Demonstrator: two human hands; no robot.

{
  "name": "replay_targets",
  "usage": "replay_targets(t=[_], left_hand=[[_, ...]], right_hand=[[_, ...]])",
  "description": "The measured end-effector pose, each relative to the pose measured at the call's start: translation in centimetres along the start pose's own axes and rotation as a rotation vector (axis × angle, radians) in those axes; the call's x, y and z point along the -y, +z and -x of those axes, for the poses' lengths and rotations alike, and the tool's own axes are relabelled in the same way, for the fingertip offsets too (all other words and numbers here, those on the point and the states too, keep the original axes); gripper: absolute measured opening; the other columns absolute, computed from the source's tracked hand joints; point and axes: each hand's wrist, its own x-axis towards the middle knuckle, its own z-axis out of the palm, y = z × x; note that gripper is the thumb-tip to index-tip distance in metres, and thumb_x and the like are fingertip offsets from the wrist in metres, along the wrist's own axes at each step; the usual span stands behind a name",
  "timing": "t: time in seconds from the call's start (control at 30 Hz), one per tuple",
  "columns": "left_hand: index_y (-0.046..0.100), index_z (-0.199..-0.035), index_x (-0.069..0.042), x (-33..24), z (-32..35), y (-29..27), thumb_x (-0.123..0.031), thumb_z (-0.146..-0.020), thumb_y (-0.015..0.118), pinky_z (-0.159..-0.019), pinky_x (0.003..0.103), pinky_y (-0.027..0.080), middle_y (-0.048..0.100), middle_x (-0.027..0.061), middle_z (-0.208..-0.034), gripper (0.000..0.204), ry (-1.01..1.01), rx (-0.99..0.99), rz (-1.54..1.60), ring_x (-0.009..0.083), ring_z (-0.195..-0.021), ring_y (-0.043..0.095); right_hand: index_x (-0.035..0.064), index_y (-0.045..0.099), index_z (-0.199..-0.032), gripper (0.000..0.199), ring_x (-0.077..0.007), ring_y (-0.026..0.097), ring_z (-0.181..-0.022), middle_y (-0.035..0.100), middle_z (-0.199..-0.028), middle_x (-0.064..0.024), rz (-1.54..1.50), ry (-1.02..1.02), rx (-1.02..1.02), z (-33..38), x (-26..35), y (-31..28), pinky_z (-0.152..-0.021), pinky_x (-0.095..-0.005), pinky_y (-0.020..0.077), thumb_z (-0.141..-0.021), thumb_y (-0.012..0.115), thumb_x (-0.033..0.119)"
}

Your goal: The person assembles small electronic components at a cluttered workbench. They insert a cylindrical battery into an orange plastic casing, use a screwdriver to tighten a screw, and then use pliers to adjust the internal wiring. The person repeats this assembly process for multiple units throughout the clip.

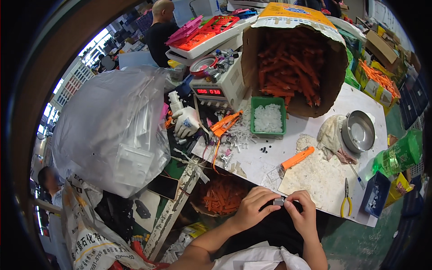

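Note:
My left hand [257, 208] and my right hand [302, 213] meet at the table's front edge. Thumbs and fingertips of both pinch a small grey rectangular block [279, 201], whose ends they partly cover. Just beyond it lies an orange handle-like part [298, 158] with a clear plastic piece [274, 173] at its near end. A stained, worn sheet [310, 180] is under the orange part. Farther off, a green tray [268, 133] holds small white pieces, with several tiny black bits [264, 149] in front of it.
Yellow-handled pliers [346, 204], a screwdriver [358, 177], a blue bin [376, 193], a metal bowl [358, 131] and a green bottle [398, 154] are at right. An open sack [252, 67] of orange parts stands behind. Leftward are a power supply [220, 90], a glove [186, 121] and a bulging plastic bag [108, 121].

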Motion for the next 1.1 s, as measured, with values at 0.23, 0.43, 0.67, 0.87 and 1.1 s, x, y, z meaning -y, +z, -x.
replay_targets(t=[0.23, 0.43, 0.67, 0.87, 1.1], left_hand=[[0.060, -0.103, -0.003, 1.2, -2.6, -2.9, -0.019, -0.075, 0.074, -0.089, 0.041, 0.043, 0.060, 0.0106, -0.097, 0.035, 0.227, 0.094, -0.276, 0.0281, -0.097, 0.057], [0.054, -0.103, 0.000, 8.0, -4.9, -8.1, -0.016, -0.076, 0.073, -0.089, 0.042, 0.042, 0.054, 0.0167, -0.107, 0.036, -0.107, -0.313, -0.657, 0.0350, -0.100, 0.053], [0.053, -0.121, -0.003, 11.8, -6.8, -11.0, -0.017, -0.078, 0.071, -0.088, 0.040, 0.044, 0.053, 0.0179, -0.119, 0.049, -0.268, -0.350, -0.671, 0.0364, -0.105, 0.055], [0.057, -0.121, -0.006, 12.5, -7.9, -10.6, -0.020, -0.081, 0.069, -0.084, 0.042, 0.045, 0.054, 0.0199, -0.111, 0.044, -0.333, -0.279, -0.617, 0.0373, -0.099, 0.056], [0.057, -0.124, -0.011, 12.6, -8.3, -11.3, -0.023, -0.078, 0.072, -0.079, 0.040, 0.045, 0.056, 0.0158, -0.098, 0.050, -0.406, -0.262, -0.625, 0.0328, -0.089, 0.058]], right_hand=[[-0.0024, 0.055, -0.108, 0.026, -0.0124, 0.059, -0.093, 0.063, -0.097, -0.0069, -0.518, 0.303, 0.052, -1.4, -0.2, 2.4, -0.084, -0.0251, 0.0450, -0.085, 0.065, 0.003], [-0.0006, 0.055, -0.108, 0.023, -0.0099, 0.060, -0.088, 0.065, -0.095, -0.0059, -0.607, 0.432, -0.194, 0.0, -1.8, -0.4, -0.081, -0.0223, 0.0460, -0.086, 0.062, 0.002], [0.0000, 0.055, -0.106, 0.020, -0.0107, 0.061, -0.084, 0.066, -0.090, -0.0053, -0.608, 0.497, -0.334, 2.0, -2.8, -1.3, -0.082, -0.0239, 0.0459, -0.087, 0.060, 0.005], [0.0007, 0.055, -0.108, 0.022, -0.0115, 0.062, -0.086, 0.066, -0.092, -0.0063, -0.645, 0.469, -0.325, 2.2, -3.2, -0.8, -0.079, -0.0217, 0.0471, -0.088, 0.062, 0.005], [0.0015, 0.055, -0.109, 0.022, -0.0087, 0.060, -0.083, 0.065, -0.091, -0.0054, -0.658, 0.483, -0.311, 2.6, -3.2, -0.7, -0.071, -0.0171, 0.0445, -0.088, 0.062, 0.006]])
